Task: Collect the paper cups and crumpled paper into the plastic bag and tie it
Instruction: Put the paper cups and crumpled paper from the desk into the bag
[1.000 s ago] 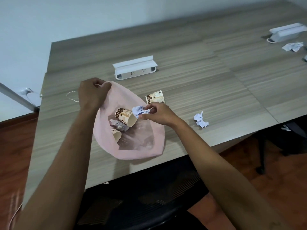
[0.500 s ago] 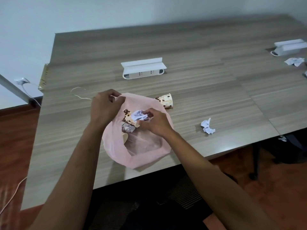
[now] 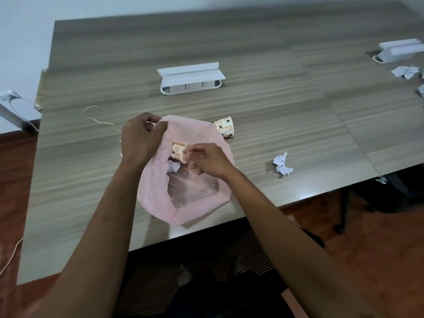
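two hands: left hand pinches the pink bag rim; right hand loosely curled, empty, hiding contents. one paper cup behind, crumpled paper right.

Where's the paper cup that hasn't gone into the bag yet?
The paper cup lies on its side on the table, right behind the pink plastic bag, on its right side.
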`<state>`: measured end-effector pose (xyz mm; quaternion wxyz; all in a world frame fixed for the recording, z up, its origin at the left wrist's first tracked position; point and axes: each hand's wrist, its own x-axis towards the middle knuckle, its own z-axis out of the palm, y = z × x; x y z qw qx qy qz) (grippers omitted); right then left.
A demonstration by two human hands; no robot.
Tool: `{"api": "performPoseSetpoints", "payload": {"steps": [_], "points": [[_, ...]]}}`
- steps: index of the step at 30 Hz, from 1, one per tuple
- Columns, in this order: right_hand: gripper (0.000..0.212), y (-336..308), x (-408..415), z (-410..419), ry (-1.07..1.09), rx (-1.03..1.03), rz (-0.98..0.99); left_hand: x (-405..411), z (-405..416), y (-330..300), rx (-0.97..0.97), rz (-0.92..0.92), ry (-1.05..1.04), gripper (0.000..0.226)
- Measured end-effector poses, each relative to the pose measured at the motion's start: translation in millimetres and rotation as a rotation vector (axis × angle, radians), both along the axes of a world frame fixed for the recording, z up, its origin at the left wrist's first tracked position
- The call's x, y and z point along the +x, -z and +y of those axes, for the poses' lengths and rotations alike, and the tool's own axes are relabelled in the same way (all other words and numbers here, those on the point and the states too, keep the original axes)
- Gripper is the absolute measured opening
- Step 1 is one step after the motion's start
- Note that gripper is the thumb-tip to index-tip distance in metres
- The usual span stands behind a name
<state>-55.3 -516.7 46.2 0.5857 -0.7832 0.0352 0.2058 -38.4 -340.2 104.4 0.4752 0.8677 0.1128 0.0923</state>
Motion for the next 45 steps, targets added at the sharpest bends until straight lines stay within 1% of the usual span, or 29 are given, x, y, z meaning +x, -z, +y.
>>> {"api": "performPoseSetpoints", "payload": {"steps": [1, 2, 4, 6, 8, 10, 12, 14, 16, 19, 22, 25, 28, 31, 33, 35, 37, 40, 43, 45], "points": [[0.015, -3, 6, -8, 0.062, 0.066, 0.018, 0, -3, 0, 0.004, 0.001, -0.012, 0.01], [0.017, -6, 12, -16, 0.111, 0.091, 0.011, -1, -6, 1, 0.008, 0.003, -0.024, 0.011], [0.019, -13, 25, -31, 0.207, 0.072, -0.043, -1, -15, 0, 0.008, 0.008, -0.054, 0.011], [0.015, -13, 36, -46, 0.301, 0.009, -0.119, -2, -26, -1, 0.018, 0.008, -0.087, 0.008], [0.011, 3, 52, -65, 0.319, -0.171, -0.212, -4, -36, -3, 0.059, -0.001, -0.107, 0.008], [0.023, 22, 70, -86, 0.239, -0.388, -0.25, -8, -45, -3, 0.137, -0.005, -0.129, 0.011], [0.04, 38, 87, -104, 0.136, -0.53, -0.231, -12, -52, -5, 0.209, 0.005, -0.154, 0.013], [0.053, 50, 101, -116, 0.044, -0.616, -0.213, -17, -55, -7, 0.229, 0.022, -0.183, 0.015], [0.062, 55, 111, -121, -0.025, -0.667, -0.19, -23, -58, -8, 0.204, 0.028, -0.208, 0.022], [0.07, 60, 122, -120, -0.133, -0.726, -0.195, -34, -63, -12, 0.229, 0.025, -0.211, 0.036], [0.07, 69, 131, -118, -0.216, -0.793, -0.223, -47, -66, -15, 0.32, 0.034, -0.18, 0.051], [0.07, 80, 135, -120, -0.262, -0.825, -0.239, -58, -62, -18, 0.373, 0.02, -0.185, 0.054], [0.063, 89, 137, -121, -0.226, -0.804, -0.298, -66, -54, -17, 0.421, 0.013, -0.198, 0.045], [0.052, 93, 133, -123, -0.187, -0.754, -0.344, -68, -50, -17, 0.417, 0.039, -0.28, 0.027], [0.053, 93, 127, -125, -0.162, -0.721, -0.325, -67, -49, -18, 0.4, 0.05, -0.336, 0.016], [0.058, 93, 119, -127, -0.09, -0.657, -0.253, -63, -48, -20, 0.383, 0.041, -0.343, 0.012], [0.062, 94, 114, -127, 0.025, -0.533, -0.136, -59, -45, -22, 0.372, 0.024, -0.319, 0.012], [0.066, 88, 103, -128, 0.223, -0.251, -0.024, -48, -43, -26, 0.33, -0.021, -0.277, 0.011], [0.061, 64, 89, -130, 0.342, -0.091, -0.033, -34, -42, -27, 0.258, -0.024, -0.248, 0.009], [0.049, 44, 76, -132, 0.362, -0.021, -0.056, -25, -45, -26, 0.208, -0.02, -0.238, 0.01]]}}
